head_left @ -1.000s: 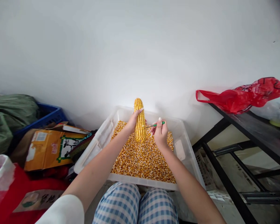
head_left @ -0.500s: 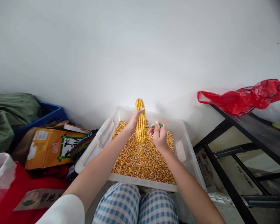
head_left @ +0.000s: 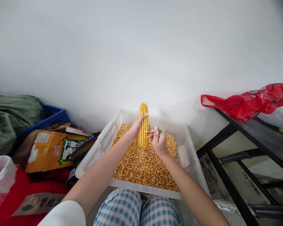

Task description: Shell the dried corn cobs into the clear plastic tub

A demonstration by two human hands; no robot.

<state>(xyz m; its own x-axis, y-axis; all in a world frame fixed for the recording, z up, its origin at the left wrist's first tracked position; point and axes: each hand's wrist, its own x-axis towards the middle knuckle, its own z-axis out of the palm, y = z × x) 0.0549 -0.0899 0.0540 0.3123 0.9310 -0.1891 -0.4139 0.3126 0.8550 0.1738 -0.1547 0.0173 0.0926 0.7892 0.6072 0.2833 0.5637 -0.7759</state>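
Note:
My left hand [head_left: 137, 125] is wrapped round an ear of corn [head_left: 143, 133], holding it nearly upright with the thumb across its front. In my right hand [head_left: 159, 141] is a small green-handled screwdriver [head_left: 159, 131], gripped by the handle. Its thin metal shaft points left and the tip meets the ear's lower right side. Both hands are above a translucent plastic bin [head_left: 195, 171] that holds a bed of loose corn kernels [head_left: 143, 169].
A black metal-framed table [head_left: 226, 131] with a red plastic bag [head_left: 247, 102] stands on the right. To the left are a yellow cardboard box [head_left: 49, 150], a blue crate [head_left: 58, 116] and a red sack [head_left: 42, 191]. A white wall [head_left: 141, 56] rises behind the bin.
The whole view has shifted slightly, so things sit a little lower in it. Both hands keep their holds, and the screwdriver's tip is still at the ear's lower right side.

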